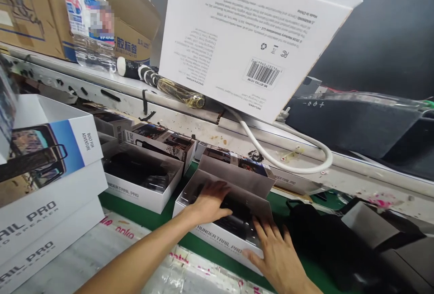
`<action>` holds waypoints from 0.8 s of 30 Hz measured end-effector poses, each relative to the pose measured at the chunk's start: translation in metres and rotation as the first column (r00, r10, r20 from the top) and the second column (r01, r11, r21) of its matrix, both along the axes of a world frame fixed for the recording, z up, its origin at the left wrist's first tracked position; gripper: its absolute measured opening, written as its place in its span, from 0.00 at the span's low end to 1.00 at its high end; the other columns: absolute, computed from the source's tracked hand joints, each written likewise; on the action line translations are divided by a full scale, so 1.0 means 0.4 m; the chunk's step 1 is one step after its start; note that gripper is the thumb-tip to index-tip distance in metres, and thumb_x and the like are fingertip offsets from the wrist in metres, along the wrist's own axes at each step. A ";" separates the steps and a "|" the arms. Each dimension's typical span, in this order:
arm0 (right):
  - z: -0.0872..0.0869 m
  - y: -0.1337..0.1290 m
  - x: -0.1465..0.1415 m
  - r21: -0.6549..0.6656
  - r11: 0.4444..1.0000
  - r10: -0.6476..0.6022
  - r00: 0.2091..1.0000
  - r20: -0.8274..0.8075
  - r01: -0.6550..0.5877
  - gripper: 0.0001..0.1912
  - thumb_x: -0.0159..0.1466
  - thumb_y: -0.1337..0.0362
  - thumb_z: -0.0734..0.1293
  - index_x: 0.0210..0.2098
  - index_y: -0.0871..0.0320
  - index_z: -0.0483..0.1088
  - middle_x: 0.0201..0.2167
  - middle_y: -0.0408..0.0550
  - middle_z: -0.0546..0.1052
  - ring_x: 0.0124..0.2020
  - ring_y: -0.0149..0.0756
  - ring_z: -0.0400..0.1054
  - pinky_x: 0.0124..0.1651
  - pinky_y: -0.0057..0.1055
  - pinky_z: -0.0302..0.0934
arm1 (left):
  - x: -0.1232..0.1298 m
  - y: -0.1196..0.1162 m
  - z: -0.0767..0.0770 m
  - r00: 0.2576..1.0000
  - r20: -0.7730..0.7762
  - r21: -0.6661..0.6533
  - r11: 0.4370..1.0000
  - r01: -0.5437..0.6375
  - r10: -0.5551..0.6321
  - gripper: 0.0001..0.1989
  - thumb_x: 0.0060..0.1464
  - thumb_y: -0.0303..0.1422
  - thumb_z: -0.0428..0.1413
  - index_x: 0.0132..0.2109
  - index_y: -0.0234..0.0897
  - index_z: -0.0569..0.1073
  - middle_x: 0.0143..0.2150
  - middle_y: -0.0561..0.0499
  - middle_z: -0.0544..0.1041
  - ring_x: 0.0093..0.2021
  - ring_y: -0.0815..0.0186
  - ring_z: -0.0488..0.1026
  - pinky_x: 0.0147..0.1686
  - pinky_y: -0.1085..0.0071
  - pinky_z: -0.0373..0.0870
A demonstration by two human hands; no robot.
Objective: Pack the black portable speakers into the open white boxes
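White open box [217,235] under both hands, left [210,201], right [276,258], spread flat, seemingly pressing.

Glossy cardboard box [217,235], plastic bottle [90,18]

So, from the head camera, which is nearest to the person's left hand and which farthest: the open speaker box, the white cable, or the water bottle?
From the left hand:
1. Open speaker box: under the hand, touching.
2. White cable: right and behind, on the ledge.
3. Water bottle: far back left, on the shelf.
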State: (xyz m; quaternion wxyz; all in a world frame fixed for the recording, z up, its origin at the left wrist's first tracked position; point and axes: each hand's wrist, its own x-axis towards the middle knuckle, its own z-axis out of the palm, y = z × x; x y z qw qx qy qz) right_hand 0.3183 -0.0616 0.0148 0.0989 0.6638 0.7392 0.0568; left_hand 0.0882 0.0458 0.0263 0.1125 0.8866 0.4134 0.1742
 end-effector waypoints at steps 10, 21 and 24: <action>-0.013 0.016 0.070 0.044 0.994 -0.100 0.995 0.014 0.100 0.28 0.73 0.54 0.58 0.68 0.60 0.63 0.64 0.63 0.68 0.58 0.54 0.69 0.56 0.43 0.68 | -0.098 -0.019 -0.032 0.902 0.070 -0.029 0.905 -0.425 0.426 0.26 0.63 0.43 0.55 0.64 0.41 0.68 0.68 0.41 0.68 0.58 0.49 0.75 0.54 0.58 0.73; 0.023 0.002 0.031 0.035 0.989 -0.137 0.979 -0.151 0.144 0.32 0.71 0.53 0.61 0.70 0.61 0.59 0.69 0.63 0.61 0.57 0.57 0.69 0.57 0.46 0.66 | -0.104 -0.004 -0.028 0.881 0.088 0.129 0.871 -0.473 0.465 0.19 0.65 0.39 0.51 0.60 0.41 0.73 0.61 0.45 0.76 0.54 0.48 0.78 0.46 0.57 0.76; 0.033 -0.002 0.053 0.014 0.993 -0.111 0.953 -0.281 0.120 0.32 0.71 0.50 0.60 0.70 0.60 0.59 0.70 0.61 0.60 0.58 0.56 0.69 0.59 0.47 0.65 | -0.108 -0.016 -0.042 0.885 0.156 0.282 0.839 -0.465 0.438 0.18 0.66 0.37 0.51 0.58 0.38 0.74 0.59 0.41 0.77 0.55 0.47 0.76 0.51 0.55 0.74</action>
